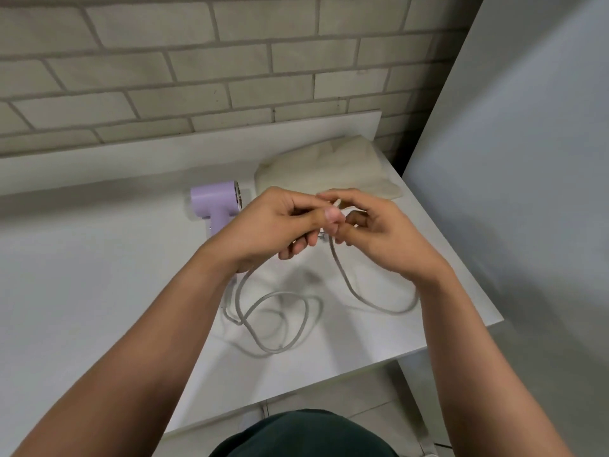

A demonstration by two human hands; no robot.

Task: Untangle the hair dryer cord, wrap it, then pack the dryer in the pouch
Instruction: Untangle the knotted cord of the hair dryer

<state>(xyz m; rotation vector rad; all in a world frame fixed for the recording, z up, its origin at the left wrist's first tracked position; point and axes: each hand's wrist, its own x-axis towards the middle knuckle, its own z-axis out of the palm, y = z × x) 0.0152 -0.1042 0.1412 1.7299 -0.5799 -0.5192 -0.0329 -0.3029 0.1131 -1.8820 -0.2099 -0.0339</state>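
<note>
A lilac hair dryer (pixel 216 202) lies on the white table (pixel 82 275), its handle partly hidden behind my left hand. Its grey cord (pixel 283 321) trails in loose overlapping loops on the table below my hands. Both hands are raised together above the table. My left hand (pixel 273 225) and my right hand (pixel 379 232) each pinch the upper end of the cord between fingers and thumb; the plug is mostly hidden between them. A cream fabric pouch (pixel 329 169) lies flat at the back right, behind my hands.
A brick wall (pixel 197 67) runs along the back of the table. A grey panel (pixel 527 159) stands close on the right. The table's front edge runs diagonally near my body, with tiled floor (pixel 362 397) below.
</note>
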